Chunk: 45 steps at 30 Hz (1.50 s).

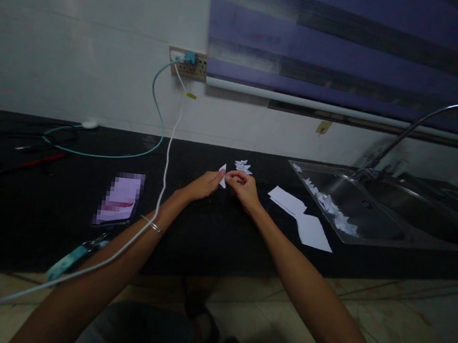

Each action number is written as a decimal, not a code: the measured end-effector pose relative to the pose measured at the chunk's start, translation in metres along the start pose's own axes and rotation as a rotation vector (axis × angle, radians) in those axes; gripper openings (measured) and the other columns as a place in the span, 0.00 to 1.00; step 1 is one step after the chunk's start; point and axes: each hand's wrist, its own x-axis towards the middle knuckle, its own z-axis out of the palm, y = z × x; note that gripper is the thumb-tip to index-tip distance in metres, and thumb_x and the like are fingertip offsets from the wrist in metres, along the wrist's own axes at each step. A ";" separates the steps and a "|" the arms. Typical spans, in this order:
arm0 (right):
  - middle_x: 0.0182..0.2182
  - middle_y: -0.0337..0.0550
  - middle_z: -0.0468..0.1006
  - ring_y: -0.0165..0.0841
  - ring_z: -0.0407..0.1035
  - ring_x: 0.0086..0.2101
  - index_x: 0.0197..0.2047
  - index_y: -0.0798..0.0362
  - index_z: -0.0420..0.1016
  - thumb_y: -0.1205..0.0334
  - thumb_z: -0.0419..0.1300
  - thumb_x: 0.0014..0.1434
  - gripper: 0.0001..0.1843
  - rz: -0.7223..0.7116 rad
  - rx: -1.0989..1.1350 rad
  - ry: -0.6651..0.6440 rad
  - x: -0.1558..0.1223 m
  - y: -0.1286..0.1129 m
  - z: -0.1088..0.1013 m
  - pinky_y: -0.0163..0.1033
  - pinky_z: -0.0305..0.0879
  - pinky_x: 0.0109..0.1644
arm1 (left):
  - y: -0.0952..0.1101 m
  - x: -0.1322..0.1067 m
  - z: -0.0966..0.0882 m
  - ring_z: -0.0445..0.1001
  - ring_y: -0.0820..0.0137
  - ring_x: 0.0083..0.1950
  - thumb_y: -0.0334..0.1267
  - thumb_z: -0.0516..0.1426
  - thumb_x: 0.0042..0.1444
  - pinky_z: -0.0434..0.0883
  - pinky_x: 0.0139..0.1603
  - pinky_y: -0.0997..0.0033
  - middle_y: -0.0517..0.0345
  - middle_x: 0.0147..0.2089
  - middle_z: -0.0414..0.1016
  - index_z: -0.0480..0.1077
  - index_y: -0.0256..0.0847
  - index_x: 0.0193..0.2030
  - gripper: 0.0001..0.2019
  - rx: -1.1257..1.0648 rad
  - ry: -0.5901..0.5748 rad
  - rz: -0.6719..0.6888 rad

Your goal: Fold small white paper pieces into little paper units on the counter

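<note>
Between my two hands, above the black counter (206, 234), is a small folded piece of white paper (223, 176). My left hand (206, 184) pinches it from the left side. The fingers of my right hand (244, 188) are closed at its right edge, thumb against forefinger. Just behind my right hand lies a little cluster of pointed folded paper pieces (243, 166). To the right are flat white paper sheets (315, 232), some in a small overlapping stack (287, 199).
Many folded paper pieces (331, 208) line the left edge of the steel sink (372, 208) under a curved faucet (413, 128). A phone (122, 198) with a teal strap (68, 261) lies left. A white cable (166, 170) crosses over my left forearm from the wall socket (193, 69).
</note>
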 end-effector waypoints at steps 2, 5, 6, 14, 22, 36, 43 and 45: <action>0.16 0.31 0.62 0.26 0.55 0.18 0.32 0.51 0.76 0.49 0.67 0.46 0.15 0.000 -0.014 -0.010 -0.001 -0.002 0.000 0.34 0.53 0.23 | -0.003 0.002 -0.001 0.69 0.70 0.25 0.59 0.46 0.62 0.66 0.27 0.72 0.58 0.21 0.69 0.71 0.39 0.29 0.26 0.035 -0.079 0.028; 0.16 0.32 0.64 0.26 0.56 0.19 0.32 0.51 0.76 0.49 0.66 0.46 0.15 0.037 0.003 -0.028 -0.002 -0.004 0.002 0.33 0.52 0.22 | -0.008 0.003 -0.004 0.69 0.70 0.26 0.57 0.43 0.64 0.65 0.28 0.72 0.56 0.24 0.71 0.72 0.39 0.32 0.27 0.072 -0.165 0.046; 0.16 0.32 0.64 0.26 0.56 0.18 0.32 0.52 0.76 0.50 0.66 0.47 0.14 0.060 0.030 -0.041 -0.002 -0.004 0.002 0.33 0.52 0.22 | -0.008 0.002 -0.004 0.68 0.71 0.24 0.56 0.42 0.65 0.65 0.27 0.73 0.56 0.23 0.70 0.72 0.38 0.31 0.27 0.073 -0.170 0.038; 0.19 0.34 0.69 0.25 0.57 0.19 0.34 0.54 0.77 0.54 0.64 0.47 0.14 0.079 0.010 -0.123 -0.002 0.003 -0.003 0.33 0.54 0.24 | -0.014 0.001 -0.004 0.73 0.67 0.32 0.55 0.38 0.67 0.68 0.35 0.69 0.51 0.31 0.76 0.73 0.38 0.40 0.29 0.201 -0.210 0.036; 0.25 0.39 0.72 0.29 0.62 0.26 0.31 0.55 0.74 0.61 0.56 0.52 0.08 -0.123 -0.319 -0.113 0.007 0.011 -0.018 0.33 0.56 0.29 | -0.014 0.003 -0.004 0.74 0.62 0.48 0.47 0.39 0.68 0.66 0.52 0.62 0.46 0.49 0.76 0.69 0.38 0.52 0.22 0.435 -0.341 0.090; 0.22 0.34 0.66 0.26 0.58 0.24 0.28 0.56 0.73 0.64 0.57 0.50 0.06 -0.080 -0.333 -0.354 -0.005 0.010 -0.029 0.32 0.54 0.28 | 0.001 -0.002 0.000 0.68 0.72 0.31 0.45 0.41 0.68 0.62 0.33 0.71 0.58 0.30 0.69 0.65 0.39 0.34 0.19 0.304 -0.302 0.099; 0.28 0.40 0.74 0.30 0.66 0.29 0.32 0.56 0.75 0.60 0.60 0.53 0.08 -0.159 -0.284 -0.239 0.000 0.006 -0.034 0.35 0.62 0.34 | 0.006 -0.003 -0.001 0.68 0.71 0.32 0.45 0.41 0.67 0.63 0.36 0.69 0.57 0.32 0.71 0.65 0.40 0.35 0.18 0.338 -0.321 0.105; 0.29 0.41 0.75 0.31 0.67 0.30 0.33 0.56 0.76 0.60 0.60 0.54 0.08 -0.175 -0.282 -0.266 0.000 0.007 -0.035 0.36 0.63 0.36 | 0.008 -0.003 -0.002 0.69 0.70 0.34 0.45 0.41 0.67 0.64 0.37 0.69 0.56 0.33 0.71 0.66 0.40 0.35 0.18 0.328 -0.327 0.095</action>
